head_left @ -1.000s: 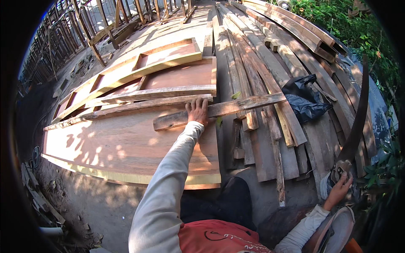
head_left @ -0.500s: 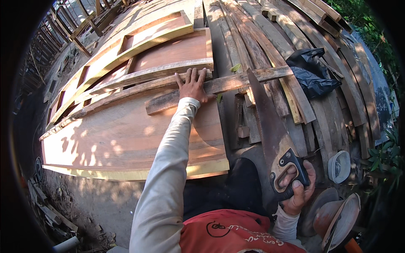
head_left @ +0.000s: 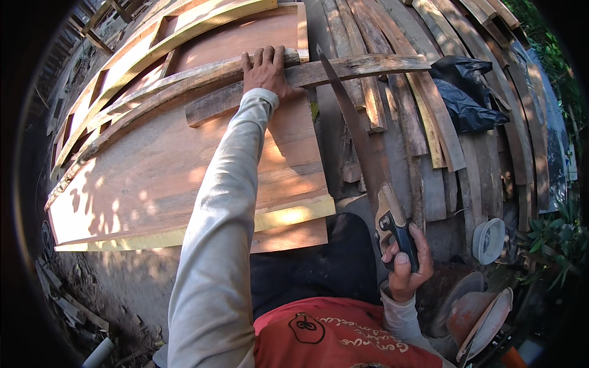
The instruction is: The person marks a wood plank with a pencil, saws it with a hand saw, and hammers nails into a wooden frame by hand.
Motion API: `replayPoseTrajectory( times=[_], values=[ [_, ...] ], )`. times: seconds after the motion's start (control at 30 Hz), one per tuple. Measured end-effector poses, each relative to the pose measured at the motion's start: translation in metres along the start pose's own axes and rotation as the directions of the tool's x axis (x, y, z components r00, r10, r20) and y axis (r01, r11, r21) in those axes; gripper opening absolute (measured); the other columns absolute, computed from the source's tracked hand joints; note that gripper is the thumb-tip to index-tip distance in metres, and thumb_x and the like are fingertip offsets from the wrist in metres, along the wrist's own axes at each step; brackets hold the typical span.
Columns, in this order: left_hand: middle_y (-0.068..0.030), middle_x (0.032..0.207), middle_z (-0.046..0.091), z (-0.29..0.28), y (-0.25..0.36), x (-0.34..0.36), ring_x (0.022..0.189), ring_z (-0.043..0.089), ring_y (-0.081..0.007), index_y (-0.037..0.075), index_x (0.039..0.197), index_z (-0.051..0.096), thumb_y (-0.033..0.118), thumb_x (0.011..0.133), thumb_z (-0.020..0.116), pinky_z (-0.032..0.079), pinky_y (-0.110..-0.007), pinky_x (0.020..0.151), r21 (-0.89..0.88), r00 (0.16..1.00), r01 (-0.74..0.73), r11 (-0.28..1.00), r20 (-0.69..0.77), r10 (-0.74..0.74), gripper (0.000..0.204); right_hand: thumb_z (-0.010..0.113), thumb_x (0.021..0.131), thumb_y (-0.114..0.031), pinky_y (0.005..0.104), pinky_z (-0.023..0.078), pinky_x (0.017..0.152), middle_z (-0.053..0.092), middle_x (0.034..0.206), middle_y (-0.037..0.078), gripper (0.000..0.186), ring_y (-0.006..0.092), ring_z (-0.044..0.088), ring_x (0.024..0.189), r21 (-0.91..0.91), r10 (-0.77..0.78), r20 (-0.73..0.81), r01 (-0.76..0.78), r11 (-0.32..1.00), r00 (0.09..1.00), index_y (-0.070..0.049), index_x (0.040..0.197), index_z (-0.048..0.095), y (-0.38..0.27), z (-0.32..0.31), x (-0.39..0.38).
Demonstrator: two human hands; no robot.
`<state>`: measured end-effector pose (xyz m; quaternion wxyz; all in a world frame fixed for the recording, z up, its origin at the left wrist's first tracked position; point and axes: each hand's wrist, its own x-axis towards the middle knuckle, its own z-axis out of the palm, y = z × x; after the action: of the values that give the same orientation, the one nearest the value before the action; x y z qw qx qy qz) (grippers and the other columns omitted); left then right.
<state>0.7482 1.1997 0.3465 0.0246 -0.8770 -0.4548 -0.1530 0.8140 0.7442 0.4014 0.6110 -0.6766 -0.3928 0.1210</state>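
Handsaw work on a weathered batten: we press our left hand flat on the batten, fingers spread and hooked over its far edge, pinning it across the large reddish door panel that serves as a bench. The batten's right end overhangs the grey, rough-sawn planks, so the blade can pass there, we judge. Our right hand is wrapped tight around the saw's dark handle, near our body, and the long rusty blade slants up to meet the batten just right of the holding hand. The panel is smooth, with pale yellow edging; the planks are splintered and bowed. A crumpled black plastic sheet lies farther right, and a pale round cap rests near the saw hand.
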Motion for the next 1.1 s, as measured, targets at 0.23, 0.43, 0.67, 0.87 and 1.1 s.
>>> replayPoseTrajectory(
  times=[0.23, 0.43, 0.67, 0.87, 1.1],
  values=[
    [-0.0151, 0.152, 0.047, 0.008, 0.015, -0.051, 0.148, 0.036, -0.0355, 0.013, 0.155, 0.04, 0.066, 0.052, 0.09, 0.02, -0.057, 0.126, -0.037, 0.995, -0.075, 0.996, -0.071, 0.073, 0.125, 0.059, 0.093, -0.012, 0.0293, 0.053, 0.059, 0.066, 0.08, 0.008, 0.051, 0.0136, 0.062, 0.062, 0.035, 0.034, -0.021, -0.033, 0.999, 0.999, 0.011, 0.138, 0.056, 0.001, 0.008, -0.011],
    [-0.013, 0.155, 0.044, 0.011, 0.019, -0.084, 0.149, 0.034, -0.0351, 0.013, 0.155, 0.039, 0.064, 0.048, 0.091, 0.018, -0.059, 0.127, -0.079, 0.991, -0.126, 0.989, -0.046, 0.123, 0.129, 0.059, 0.093, -0.012, 0.029, 0.054, 0.06, 0.066, 0.081, 0.01, 0.051, 0.014, 0.063, 0.064, -0.018, 0.058, -0.007, -0.058, 0.998, 0.998, 0.012, 0.138, 0.056, -0.005, 0.009, -0.051],
    [-0.0129, 0.154, 0.044, -0.004, 0.007, -0.106, 0.149, 0.033, -0.0347, 0.013, 0.156, 0.038, 0.07, 0.051, 0.088, 0.017, -0.059, 0.127, -0.056, 0.993, -0.119, 0.991, -0.011, 0.119, 0.129, 0.058, 0.094, -0.011, 0.0293, 0.053, 0.059, 0.065, 0.08, 0.01, 0.048, 0.0141, 0.063, 0.064, -0.032, 0.051, -0.019, -0.051, 0.998, 0.999, 0.013, 0.136, 0.056, -0.027, 0.022, -0.085],
    [-0.0143, 0.157, 0.044, -0.001, 0.006, -0.109, 0.151, 0.032, -0.0345, 0.011, 0.157, 0.04, 0.083, 0.066, 0.072, 0.011, -0.058, 0.128, -0.108, 0.991, -0.135, 0.985, -0.023, 0.133, 0.12, 0.057, 0.095, -0.011, 0.0294, 0.052, 0.059, 0.064, 0.079, 0.009, 0.047, 0.0136, 0.062, 0.064, -0.04, 0.069, -0.057, -0.072, 0.997, 0.996, 0.013, 0.135, 0.056, -0.031, 0.034, -0.093],
    [-0.0141, 0.15, 0.05, 0.023, 0.009, -0.101, 0.146, 0.036, -0.0342, 0.008, 0.148, 0.05, 0.078, 0.08, 0.063, 0.011, -0.058, 0.126, -0.181, 0.996, -0.034, 0.983, -0.091, 0.018, 0.098, 0.057, 0.096, -0.011, 0.0292, 0.052, 0.059, 0.065, 0.079, 0.008, 0.045, 0.0131, 0.062, 0.064, -0.026, 0.083, -0.041, -0.084, 0.996, 0.996, 0.012, 0.135, 0.057, -0.031, 0.042, -0.092]
  ],
)
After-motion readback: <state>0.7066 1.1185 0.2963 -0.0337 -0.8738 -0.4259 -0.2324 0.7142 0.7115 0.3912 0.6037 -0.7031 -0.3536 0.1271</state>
